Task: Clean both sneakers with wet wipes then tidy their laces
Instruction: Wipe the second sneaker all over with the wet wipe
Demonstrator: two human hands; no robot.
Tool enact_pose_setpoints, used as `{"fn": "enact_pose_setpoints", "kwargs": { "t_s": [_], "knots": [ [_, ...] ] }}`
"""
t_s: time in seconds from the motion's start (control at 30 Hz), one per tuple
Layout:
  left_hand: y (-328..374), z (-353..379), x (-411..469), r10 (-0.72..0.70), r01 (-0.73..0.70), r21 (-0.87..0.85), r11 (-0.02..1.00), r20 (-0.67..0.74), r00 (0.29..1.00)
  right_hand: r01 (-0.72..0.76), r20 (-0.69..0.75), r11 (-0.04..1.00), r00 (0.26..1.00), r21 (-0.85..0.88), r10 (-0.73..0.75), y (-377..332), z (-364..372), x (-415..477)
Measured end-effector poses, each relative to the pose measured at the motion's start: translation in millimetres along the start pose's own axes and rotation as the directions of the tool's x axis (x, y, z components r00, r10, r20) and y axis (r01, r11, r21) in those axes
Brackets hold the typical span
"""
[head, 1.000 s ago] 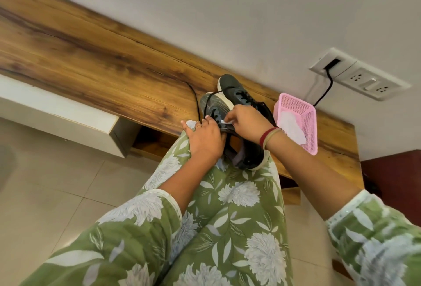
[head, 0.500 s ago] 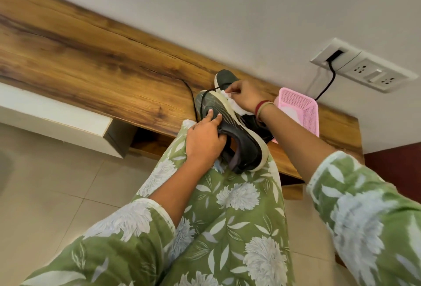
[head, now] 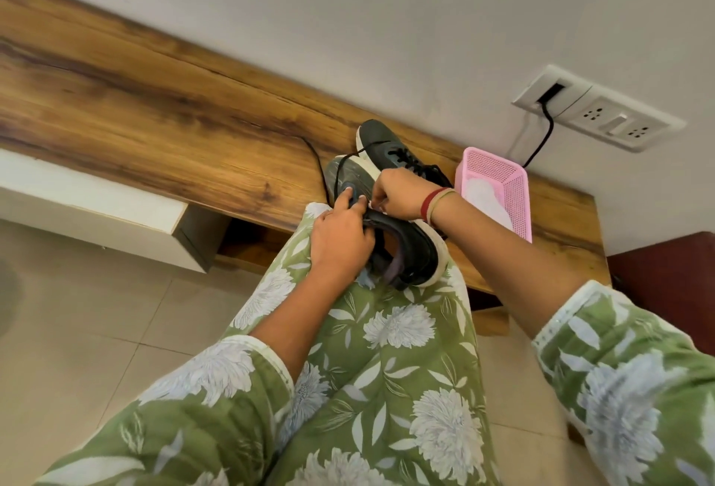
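Wooden shelf (head: 154,106) ahead: your left hand (head: 340,238) gripped sneaker (head: 414,253); right hand (head: 402,191) curled at its sole, hold hidden, couldn't tell; second sneaker (head: 383,141) partly blocked.

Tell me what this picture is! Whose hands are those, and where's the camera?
No machine here: a person wears a camera on their head, looking down, so you see their own lap and hands. The left hand grips a dark sneaker resting on the lap. The right hand curls against its white sole; what it pinches is hidden. The other sneaker sits on the wooden bench, beside a pink basket with something white inside, probably wipes.
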State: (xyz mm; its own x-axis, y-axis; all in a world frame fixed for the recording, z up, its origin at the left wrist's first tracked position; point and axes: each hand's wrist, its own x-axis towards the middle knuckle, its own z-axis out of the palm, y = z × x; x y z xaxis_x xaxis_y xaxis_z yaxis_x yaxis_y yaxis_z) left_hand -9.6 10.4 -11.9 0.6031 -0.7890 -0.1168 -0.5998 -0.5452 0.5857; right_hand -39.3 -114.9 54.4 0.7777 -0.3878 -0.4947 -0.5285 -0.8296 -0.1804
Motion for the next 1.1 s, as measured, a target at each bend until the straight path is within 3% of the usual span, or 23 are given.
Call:
{"fn": "enact_pose_setpoints", "kwargs": {
  "t_s": [0.13,0.17,0.23,0.3,0.57,0.7,0.77,0.87,0.93,1.1],
  "knots": [
    [-4,-2,-1,-0.021,0.020,-0.101,0.995,-0.002,1.000,0.039,0.219,0.995,0.974,0.092,-0.058,13,-32,-36],
    [-6,-2,-1,-0.032,0.030,-0.143,0.989,-0.011,0.999,0.016,0.200,0.987,0.979,0.160,-0.048,19,-41,-42],
    [-8,-2,0,-0.038,0.035,-0.190,0.981,-0.012,0.999,-0.040,-0.004,0.948,0.999,0.316,0.044,32,-45,-43],
    [-9,-1,0,-0.028,0.025,-0.194,0.981,-0.013,1.000,-0.074,-0.173,0.942,0.975,0.328,0.138,33,-33,-35],
    [-7,1,2,-0.028,0.024,-0.152,0.988,-0.020,0.999,-0.042,-0.109,0.936,0.990,0.350,0.085,20,13,-60],
    [-6,0,2,-0.024,0.011,-0.219,0.976,-0.057,0.998,-0.001,0.038,0.908,0.999,0.420,-0.017,17,1,-95],
    [-7,-2,3,-0.010,-0.015,-0.272,0.962,-0.091,0.996,0.034,-0.049,0.856,0.999,0.516,-0.010,15,-3,-98],
    [-12,-3,5,-0.023,-0.015,-0.346,0.938,-0.106,0.994,0.023,-0.308,0.766,0.923,0.643,0.231,12,2,-79],
    [-12,-3,6,-0.013,-0.016,-0.327,0.945,-0.088,0.996,-0.015,-0.327,0.796,0.907,0.606,0.266,4,8,-65],
    [-8,0,3,-0.037,0.019,-0.204,0.979,-0.084,0.996,0.000,-0.347,0.974,0.934,0.227,0.081,-13,27,-68]
  ]
}}
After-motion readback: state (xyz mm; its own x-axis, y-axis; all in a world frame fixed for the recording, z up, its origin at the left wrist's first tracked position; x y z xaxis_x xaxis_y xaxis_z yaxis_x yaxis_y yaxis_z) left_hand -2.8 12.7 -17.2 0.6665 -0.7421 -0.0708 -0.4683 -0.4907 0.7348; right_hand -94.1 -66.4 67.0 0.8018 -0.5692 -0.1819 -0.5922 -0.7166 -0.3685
